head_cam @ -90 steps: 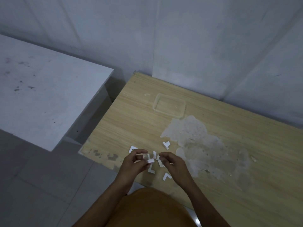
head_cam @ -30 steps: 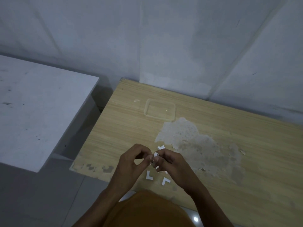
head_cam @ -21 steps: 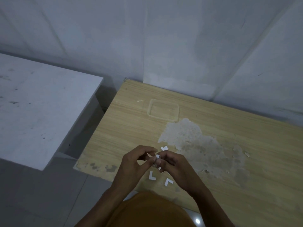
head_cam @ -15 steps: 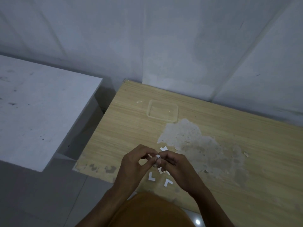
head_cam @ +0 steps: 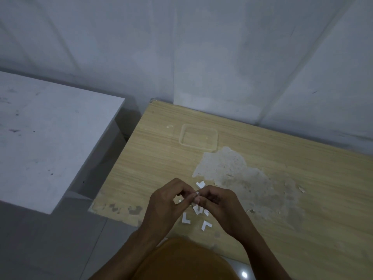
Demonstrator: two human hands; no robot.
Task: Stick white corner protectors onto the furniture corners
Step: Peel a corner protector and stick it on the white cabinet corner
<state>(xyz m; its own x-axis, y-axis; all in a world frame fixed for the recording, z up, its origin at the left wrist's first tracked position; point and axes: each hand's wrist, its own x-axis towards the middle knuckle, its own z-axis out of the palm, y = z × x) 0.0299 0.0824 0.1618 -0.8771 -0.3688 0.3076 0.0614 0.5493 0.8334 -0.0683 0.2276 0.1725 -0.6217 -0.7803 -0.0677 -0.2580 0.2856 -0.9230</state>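
One small white corner protector (head_cam: 197, 194) is pinched between the fingertips of the left hand (head_cam: 166, 205) and the right hand (head_cam: 219, 206), raised just above the wooden table (head_cam: 282, 168). Several loose protectors (head_cam: 185, 218) are seen lying directly beneath the hands.

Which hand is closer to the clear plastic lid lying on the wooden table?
Roughly even, left marginally. The clear plastic lid lies beyond both; left hand sits below it, right hand below and rightward.
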